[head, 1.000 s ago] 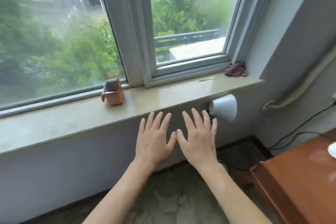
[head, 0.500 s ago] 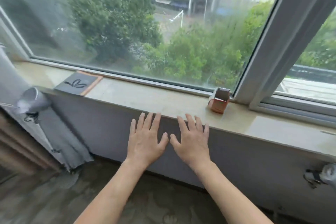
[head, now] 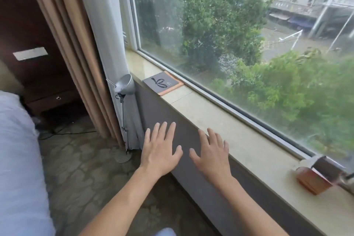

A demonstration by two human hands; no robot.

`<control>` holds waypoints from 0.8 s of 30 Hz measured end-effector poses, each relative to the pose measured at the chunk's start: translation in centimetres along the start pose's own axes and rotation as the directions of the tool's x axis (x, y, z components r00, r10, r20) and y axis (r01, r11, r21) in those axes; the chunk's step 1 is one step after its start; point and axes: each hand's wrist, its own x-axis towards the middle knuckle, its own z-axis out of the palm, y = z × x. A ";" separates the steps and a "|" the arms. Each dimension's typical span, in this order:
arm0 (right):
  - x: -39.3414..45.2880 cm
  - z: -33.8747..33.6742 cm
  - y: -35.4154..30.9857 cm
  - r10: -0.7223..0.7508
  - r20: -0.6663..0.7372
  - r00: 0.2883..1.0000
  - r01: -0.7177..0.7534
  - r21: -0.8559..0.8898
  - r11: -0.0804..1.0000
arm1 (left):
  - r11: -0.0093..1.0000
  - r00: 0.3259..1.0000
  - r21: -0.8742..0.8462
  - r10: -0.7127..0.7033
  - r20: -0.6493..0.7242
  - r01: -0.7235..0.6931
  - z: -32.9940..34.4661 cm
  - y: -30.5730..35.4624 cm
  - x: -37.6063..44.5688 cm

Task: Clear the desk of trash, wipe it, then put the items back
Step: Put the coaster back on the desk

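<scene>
Beside the smooth stone sill, flat hands hover.

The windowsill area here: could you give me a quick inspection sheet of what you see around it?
Surface: stone windowsill, bare in the middle.
Job's things: desk, trash and cloth, nothing seen.
Clutter: grey card lying flat at the sill's far end; small orange box, open, at the near end.
Hands: left hand and right hand open, fingers spread, holding nothing.
Cables: dark cable on the floor.
Surroundings: silver lamp, beige curtain, white bedding, trees outside.
</scene>
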 end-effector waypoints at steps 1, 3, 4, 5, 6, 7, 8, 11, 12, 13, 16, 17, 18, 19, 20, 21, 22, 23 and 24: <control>0.9 0.1 -0.5 -0.019 0.005 1.000 0.019 -0.001 1.000 | 1.000 1.000 0.003 -0.020 0.009 0.019 0.1 -0.5 0.5; 2.8 0.4 -1.4 -0.043 0.020 0.999 0.043 0.009 0.999 | 0.999 0.999 0.003 -0.047 0.013 0.047 0.3 -1.6 1.8; 3.8 0.6 -1.8 -0.051 0.025 0.998 0.051 0.016 0.999 | 0.998 0.998 -0.001 -0.059 0.011 0.059 0.4 -2.1 2.5; 4.9 0.8 -2.2 -0.060 0.032 0.998 0.059 0.021 0.998 | 0.997 0.997 -0.010 -0.073 0.010 0.073 0.6 -2.7 3.4; 6.0 1.0 -2.7 -0.067 0.041 0.997 0.066 0.023 0.998 | 0.996 0.996 -0.019 -0.086 0.013 0.086 0.7 -3.2 4.5; 7.2 1.3 -3.1 -0.071 0.047 0.996 0.070 0.022 0.997 | 0.995 0.995 -0.024 -0.097 0.013 0.097 0.9 -3.9 5.6; 8.5 1.6 -3.5 -0.073 0.047 0.996 0.072 0.023 0.997 | 0.994 0.995 -0.028 -0.103 0.014 0.104 1.1 -4.6 6.8; 12.9 2.7 -4.7 -0.053 0.034 0.998 0.052 0.027 0.998 | 0.993 0.994 -0.050 -0.107 0.015 0.108 1.7 -7.1 11.4; 14.6 3.2 -5.1 -0.038 0.027 0.999 0.037 0.035 0.999 | 0.993 0.995 -0.059 -0.102 0.007 0.102 2.0 -8.1 13.2; 16.3 3.8 -5.6 -0.022 0.018 1.000 0.021 0.044 0.999 | 0.993 0.996 -0.071 -0.091 -0.003 0.090 2.1 -9.1 15.3; 22.3 5.7 -7.4 0.038 0.008 0.999 -0.038 0.037 0.999 | 0.996 0.999 -0.087 -0.034 -0.024 0.032 2.8 -12.7 22.5; 23.4 5.8 -7.7 0.050 0.002 0.999 -0.050 0.032 0.998 | 0.995 0.999 -0.091 -0.028 -0.024 0.026 2.8 -13.3 24.0; 25.1 6.0 -8.3 0.072 -0.001 0.997 -0.072 0.033 0.997 | 0.996 1.000 -0.093 -0.019 -0.014 0.017 2.8 -14.2 26.1; 27.1 6.5 -9.1 0.110 0.005 0.994 -0.110 0.041 0.993 | 0.995 1.000 -0.096 -0.007 0.002 0.007 2.9 -15.4 28.5; 29.1 6.9 -9.9 0.149 0.018 0.989 -0.150 0.050 0.987 | 0.996 1.000 -0.092 0.005 0.014 -0.003 2.9 -16.5 30.8; 30.9 7.2 -10.6 0.191 0.036 0.981 -0.192 0.058 0.980 | 0.996 0.999 -0.089 0.015 0.029 -0.012 2.9 -17.6 33.0; 32.5 7.5 -11.3 0.237 0.053 0.970 -0.240 0.063 0.969 | 0.996 0.999 -0.082 0.023 0.045 -0.019 2.9 -18.5 35.2; 34.0 7.7 -11.9 0.290 0.070 0.954 -0.295 0.070 0.953 | 0.997 0.998 -0.075 0.032 0.058 -0.027 3.0 -19.4 37.2; 35.4 8.0 -12.4 0.350 0.089 0.932 -0.357 0.089 0.930 | 0.997 0.997 -0.064 0.040 0.072 -0.035 3.2 -20.2 39.2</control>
